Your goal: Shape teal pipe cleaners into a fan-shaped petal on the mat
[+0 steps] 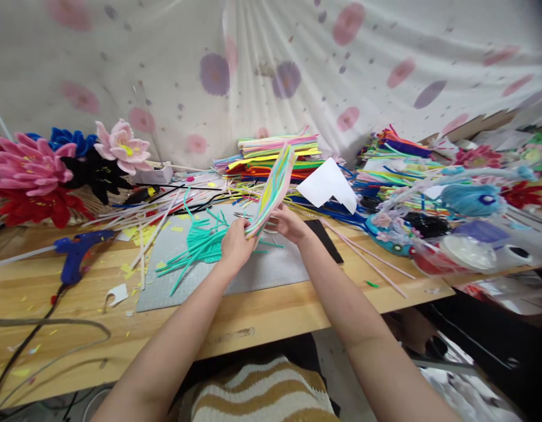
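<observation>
A bundle of pastel pipe cleaners [273, 181], striped pink, yellow and mint, rises at a slant between my hands. My left hand [238, 243] is closed around its lower end. Against the bundle's right side, my right hand [289, 224] rests with its fingers curled; the fingertips are partly hidden behind the strands. Below and to the left, green pipe cleaner pieces [204, 243] lie on a grey cutting mat [271, 281], some long and straight, others short and curved. A small metal tool [242, 215] shows just past my left hand, its kind unclear.
A blue glue gun [79, 252] with a cable lies at left, near fluffy flowers [29, 170]. Stacked coloured pipe cleaners [275, 155] stand at the back. White paper [327, 184] and a black pad [326, 240] are right of my hands. Clutter [468, 234] covers the far right.
</observation>
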The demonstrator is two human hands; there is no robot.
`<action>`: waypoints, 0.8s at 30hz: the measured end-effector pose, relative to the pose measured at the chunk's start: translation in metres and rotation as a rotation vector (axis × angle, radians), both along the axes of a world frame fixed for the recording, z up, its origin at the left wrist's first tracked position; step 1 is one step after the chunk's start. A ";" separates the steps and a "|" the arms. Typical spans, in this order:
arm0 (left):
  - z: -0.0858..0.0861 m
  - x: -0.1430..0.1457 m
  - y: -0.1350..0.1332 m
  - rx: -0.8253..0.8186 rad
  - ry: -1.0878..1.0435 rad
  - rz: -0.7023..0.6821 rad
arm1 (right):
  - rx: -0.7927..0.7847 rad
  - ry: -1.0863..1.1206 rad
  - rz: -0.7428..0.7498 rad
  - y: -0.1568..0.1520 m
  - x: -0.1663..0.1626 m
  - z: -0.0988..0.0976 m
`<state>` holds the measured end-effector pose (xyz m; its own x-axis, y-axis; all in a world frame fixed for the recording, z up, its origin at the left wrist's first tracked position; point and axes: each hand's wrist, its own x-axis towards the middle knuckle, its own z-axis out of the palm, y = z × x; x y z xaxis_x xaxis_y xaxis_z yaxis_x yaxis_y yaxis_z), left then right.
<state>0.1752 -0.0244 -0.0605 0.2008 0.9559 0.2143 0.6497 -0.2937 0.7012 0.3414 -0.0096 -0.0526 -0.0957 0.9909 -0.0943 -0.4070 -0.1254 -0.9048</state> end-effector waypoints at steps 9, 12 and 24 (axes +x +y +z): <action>-0.011 -0.003 0.016 -0.275 -0.425 -0.097 | 0.024 -0.156 -0.041 0.002 -0.006 -0.007; -0.007 -0.004 0.018 -0.414 -0.521 -0.167 | 0.014 -0.277 -0.038 0.002 -0.005 -0.004; -0.010 -0.018 0.022 -0.234 -0.569 -0.146 | 0.118 -0.042 0.248 0.002 0.011 -0.012</action>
